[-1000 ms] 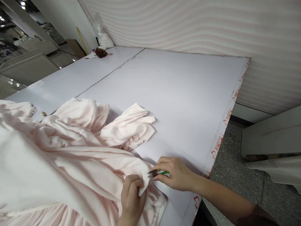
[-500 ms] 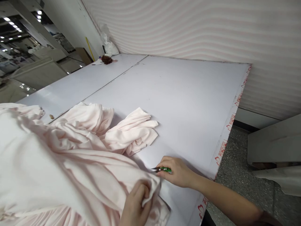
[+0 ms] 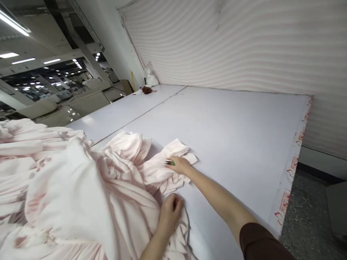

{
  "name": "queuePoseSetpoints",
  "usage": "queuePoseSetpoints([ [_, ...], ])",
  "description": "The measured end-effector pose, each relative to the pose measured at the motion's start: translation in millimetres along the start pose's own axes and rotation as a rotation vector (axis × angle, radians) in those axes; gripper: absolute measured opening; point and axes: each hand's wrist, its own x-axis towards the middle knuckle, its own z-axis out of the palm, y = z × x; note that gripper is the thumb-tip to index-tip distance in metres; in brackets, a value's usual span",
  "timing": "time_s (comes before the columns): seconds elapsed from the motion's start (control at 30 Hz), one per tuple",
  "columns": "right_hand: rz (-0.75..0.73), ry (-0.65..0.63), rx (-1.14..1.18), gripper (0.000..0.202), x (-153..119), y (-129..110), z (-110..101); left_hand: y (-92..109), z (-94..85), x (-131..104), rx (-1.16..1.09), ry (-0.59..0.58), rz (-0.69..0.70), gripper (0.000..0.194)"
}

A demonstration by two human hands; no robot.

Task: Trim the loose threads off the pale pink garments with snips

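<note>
Pale pink garments [image 3: 127,202] lie in a soft, rumpled heap across the left and front of the table. My right hand [image 3: 180,165] is closed around thread snips [image 3: 170,163] with green handles, their dark blades pointing left. It rests over a bunched sleeve-like end [image 3: 157,169] of the pink cloth. Nearer to me, my left hand [image 3: 172,209] is curled closed just above the cloth's right edge. Its fingertips are blurred, and whatever they may hold is hidden.
The pale table [image 3: 230,137] has a seam across it and red-printed tape [image 3: 292,169] along its right edge. Striped sheeting [image 3: 230,47] hangs behind. At the far corner are a brown tuft [image 3: 146,90] and a white plastic bag [image 3: 150,77].
My right hand has moved forward and left with the snips, onto the bunched cloth end. My left hand has come off the fabric edge it was pinching. The view has tilted up.
</note>
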Motion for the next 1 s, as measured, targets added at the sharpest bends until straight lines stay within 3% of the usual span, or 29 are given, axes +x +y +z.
queuePoseSetpoints([
  [0.1,0.035,-0.049,-0.013,0.029,-21,14,8,-41,-20.2,-32,-0.098,0.16,-0.185,0.035],
  [0.2,0.059,-0.081,-0.01,0.026,-73,17,14,-63,-28.1,-66,-0.334,0.255,-0.419,0.054],
  [0.27,0.042,-0.109,0.006,0.02,-105,14,12,-65,-27.3,-68,-0.389,0.286,-0.501,0.065],
  [0.33,-0.009,-0.08,0.039,0.019,-122,11,3,-60,-24.6,-55,-0.281,0.322,-0.5,0.06],
  [0.47,0.005,0.132,-0.001,0.039,-99,13,-21,-37,-18.9,-15,-0.117,0.339,-0.408,0.042],
  [0.6,0.071,0.014,-0.032,0.031,-63,14,-23,-17,-9.1,0,-0.253,0.32,-0.402,0.048],
  [0.7,0.074,-0.06,-0.059,0.029,-63,10,-22,-1,10.3,-2,-0.447,0.191,-0.398,0.054],
  [0.83,0.099,-0.154,-0.123,0.033,-83,8,-50,31,49.9,-21,-0.68,-0.057,-0.339,0.064],
  [0.9,0.105,-0.203,-0.158,0.029,-95,8,-67,48,64.8,-36,-0.789,-0.298,-0.317,0.067],
  [0.93,0.106,-0.217,-0.172,0.026,-101,9,-73,55,68.8,-43,-0.832,-0.478,-0.31,0.069],
  [1.0,0.113,-0.227,-0.188,0.025,-114,12,-77,62,68.6,-57,-0.794,-0.707,-0.334,0.066],
])
